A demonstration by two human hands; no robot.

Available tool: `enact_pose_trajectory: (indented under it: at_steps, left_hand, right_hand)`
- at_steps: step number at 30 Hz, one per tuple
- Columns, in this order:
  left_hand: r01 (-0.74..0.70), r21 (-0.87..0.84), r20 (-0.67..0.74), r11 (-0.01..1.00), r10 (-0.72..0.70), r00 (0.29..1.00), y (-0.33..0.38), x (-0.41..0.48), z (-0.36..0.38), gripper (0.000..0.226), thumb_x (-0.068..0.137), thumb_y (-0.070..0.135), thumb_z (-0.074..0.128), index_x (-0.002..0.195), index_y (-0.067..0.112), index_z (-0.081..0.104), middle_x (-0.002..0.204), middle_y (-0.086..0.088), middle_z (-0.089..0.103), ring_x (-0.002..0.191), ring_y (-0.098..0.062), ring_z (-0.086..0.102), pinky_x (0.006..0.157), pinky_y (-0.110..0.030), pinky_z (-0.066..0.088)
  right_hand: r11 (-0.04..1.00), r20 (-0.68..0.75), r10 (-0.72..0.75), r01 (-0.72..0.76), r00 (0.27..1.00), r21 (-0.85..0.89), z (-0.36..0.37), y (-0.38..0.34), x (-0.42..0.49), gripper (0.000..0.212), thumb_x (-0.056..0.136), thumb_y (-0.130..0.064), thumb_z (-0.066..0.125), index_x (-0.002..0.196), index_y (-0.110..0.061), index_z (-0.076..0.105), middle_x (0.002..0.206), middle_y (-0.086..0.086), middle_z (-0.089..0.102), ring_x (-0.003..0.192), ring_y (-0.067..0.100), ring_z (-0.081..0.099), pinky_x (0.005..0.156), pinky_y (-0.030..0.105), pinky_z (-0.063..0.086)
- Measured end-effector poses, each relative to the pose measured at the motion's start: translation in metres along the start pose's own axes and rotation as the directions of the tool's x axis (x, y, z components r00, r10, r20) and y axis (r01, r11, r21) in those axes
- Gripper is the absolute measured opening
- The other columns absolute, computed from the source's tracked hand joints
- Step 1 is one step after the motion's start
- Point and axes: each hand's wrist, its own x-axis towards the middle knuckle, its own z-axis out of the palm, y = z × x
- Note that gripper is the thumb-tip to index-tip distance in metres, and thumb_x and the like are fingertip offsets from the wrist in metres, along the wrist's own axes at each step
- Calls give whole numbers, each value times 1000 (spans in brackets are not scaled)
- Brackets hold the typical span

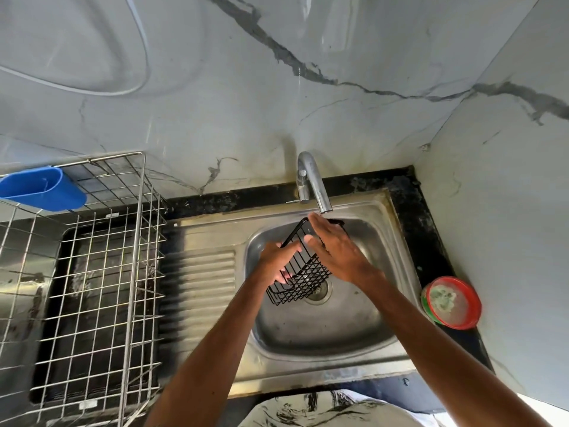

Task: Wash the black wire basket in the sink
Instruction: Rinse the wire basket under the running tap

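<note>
Black wire basket (304,280) hangs tilted above the steel sink (323,331), between the hands and just under the tap (311,183). The left hand (277,257) grips its rim, thumb over and fingers under. The right hand (335,248) lies flat on it with straight fingers. Whether water runs, I cannot tell. Best to hold firm and rub along the wires, turning it. Left of the hands stands a wire drying rack (92,241). To their right a red-rimmed dish (452,302) sits on the black bench (431,241).
</note>
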Motion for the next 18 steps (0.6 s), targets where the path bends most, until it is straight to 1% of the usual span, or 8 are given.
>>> enact_pose_trajectory:
  at_steps: [4, 6, 9, 13, 15, 16, 17, 18]
  left_hand:
    - [-3, -3, 16, 1000, 3, 1000, -5, -1, -2, 41, 92, 35, 71, 124, 10, 65, 122, -19, 60, 79, -35, 72, 51, -35, 54]
    - [-22, 9, 10, 1000, 22, 1000, -6, -1, -1, 34, 93, 36, 71, 117, 12, 66, 123, -18, 60, 81, -36, 72, 54, -38, 57]
    - [-39, -4, 2, 999, 39, 999, -4, -3, 0, 23, 96, 44, 69, 89, 24, 61, 119, -17, 61, 86, -38, 73, 70, -48, 62]
    - [-52, 3, 18, 999, 52, 999, -4, -3, -6, 18, 98, 43, 66, 93, 26, 65, 126, -20, 63, 78, -33, 73, 68, -44, 63]
    - [-51, -4, 22, 999, 51, 998, -4, -3, -12, 15, 97, 39, 67, 97, 24, 68, 126, -21, 62, 78, -33, 73, 66, -42, 62]
    - [-49, -6, 25, 999, 49, 998, -3, -4, -15, 14, 96, 38, 68, 96, 23, 68, 125, -20, 61, 79, -34, 73, 68, -43, 62]
    - [-44, -9, 30, 999, 44, 999, -3, -5, -16, 13, 96, 36, 68, 96, 23, 68, 124, -19, 60, 79, -34, 73, 72, -45, 62]
    - [-39, -9, 36, 999, 39, 999, -4, -6, -18, 15, 96, 35, 69, 100, 21, 69, 124, -19, 59, 78, -34, 72, 74, -47, 61]
  right_hand:
    - [985, 21, 171, -171, 985, -14, -5, 17, 6, 73, 101, -63, 14, 161, -23, 4, 169, -1, 5, 154, 14, 2, 126, 50, -1]
    - [996, 23, 87, -88, 996, 24, -3, 9, 3, 73, 101, -64, 14, 161, -22, 5, 168, -2, 5, 154, 11, 0, 126, 46, -3]
    - [994, 26, -97, 95, 995, 48, 0, -13, -5, 80, 97, -70, 7, 161, -23, 2, 168, -8, -1, 154, 5, -5, 124, 36, -7]
    - [993, -7, -78, 78, 997, 92, -3, 2, -3, 67, 103, -60, 11, 161, -28, 2, 168, -10, -1, 154, 5, -4, 124, 40, -7]
    - [994, -10, 26, -25, 1000, 104, -5, 21, 1, 66, 104, -56, 12, 161, -25, 9, 169, -5, 8, 154, 12, 7, 126, 48, -1]
    - [989, -21, 92, -89, 995, 116, -7, 31, 4, 69, 103, -59, 12, 161, -22, 18, 165, -3, 23, 150, 14, 24, 125, 53, 7]
    - [980, -51, 157, -149, 986, 132, -10, 40, 6, 78, 100, -67, 10, 157, -17, 31, 150, -4, 44, 134, 9, 44, 122, 59, 19]
    - [972, -80, 204, -192, 976, 135, -10, 49, 9, 90, 95, -74, 8, 150, -12, 42, 124, -8, 55, 111, 0, 52, 115, 62, 31]
